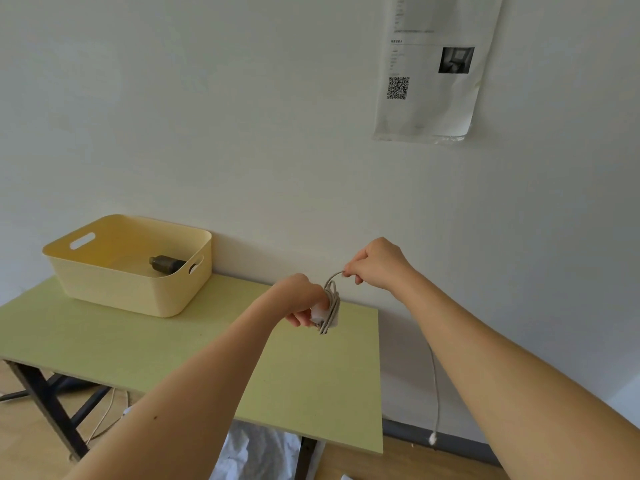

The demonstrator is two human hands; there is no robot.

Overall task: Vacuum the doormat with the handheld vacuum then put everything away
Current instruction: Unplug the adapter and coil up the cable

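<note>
Winding the charger lead: left hand [301,301] grips the white adapter [319,312] above the bench [173,344], right hand [377,265] pinches the cable [437,393] just above it; lay each turn taut and side by side until the dangling plug [433,439] is taken up, then stow it in the basket [138,292]

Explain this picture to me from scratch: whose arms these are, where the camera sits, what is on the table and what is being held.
There is no machine here. A person wears a wide-angle camera on the head, looking forward and down, so the arms are that person's own. The left hand grips a small white adapter with a grey cable looped round it. The right hand pinches the cable just above the loops. The cable's free end hangs down past the table edge. On the green table stands a yellow basket with a dark cylindrical part inside. A printed sheet hangs on the wall.
</note>
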